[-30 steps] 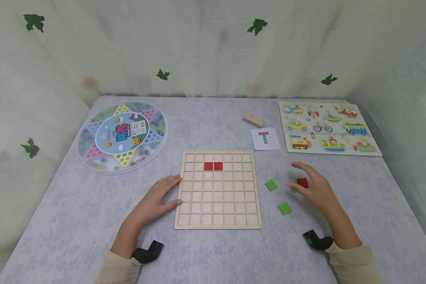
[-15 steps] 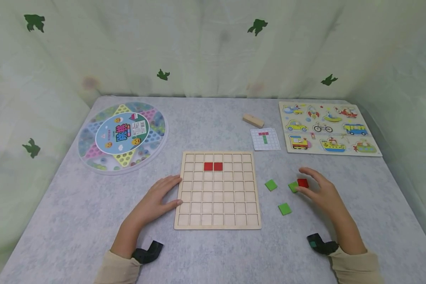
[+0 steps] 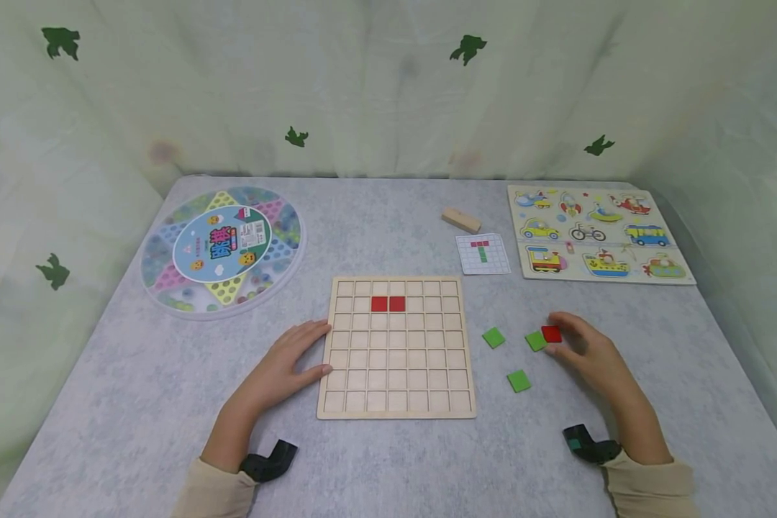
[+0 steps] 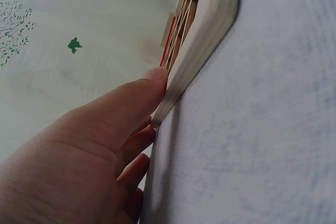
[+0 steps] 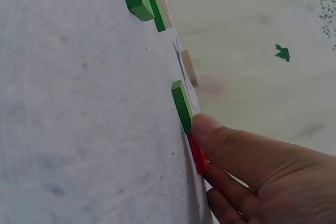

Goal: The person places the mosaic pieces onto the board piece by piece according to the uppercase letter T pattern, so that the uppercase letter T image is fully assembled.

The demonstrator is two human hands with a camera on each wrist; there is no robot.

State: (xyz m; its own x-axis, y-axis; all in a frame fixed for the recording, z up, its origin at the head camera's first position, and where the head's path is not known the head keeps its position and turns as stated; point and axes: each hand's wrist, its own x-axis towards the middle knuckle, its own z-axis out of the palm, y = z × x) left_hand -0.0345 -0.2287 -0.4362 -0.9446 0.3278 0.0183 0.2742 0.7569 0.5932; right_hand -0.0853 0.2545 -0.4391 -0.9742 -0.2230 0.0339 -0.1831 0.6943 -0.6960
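1. Nearest, beige sleeves (image 3: 215,492) reach in over the desk (image 3: 388,467), a black device (image 3: 270,461) at each wrist.
2. The left hand (image 3: 290,365) touches the left edge of a wooden grid board (image 3: 398,360), thumb and fingers spread apart.
3. One green tile (image 3: 519,380) lies right of the board, near its closer half.
4. The right hand (image 3: 585,354) has thumb and forefinger apart, either side of a loose red tile (image 3: 552,334) lying on the desk; I cannot tell whether they touch it.
5. That tile meets a second green tile (image 3: 535,341); a third green tile (image 3: 493,337) lies nearer the board.
6. Two red squares (image 3: 388,303) sit side by side in the board's second row from the far edge.
7. Beyond are a pattern card (image 3: 483,263), a vehicle puzzle (image 3: 596,248), a round game box (image 3: 223,243) and a wooden block (image 3: 462,220).
8. Farthest hangs a pale curtain (image 3: 388,86).
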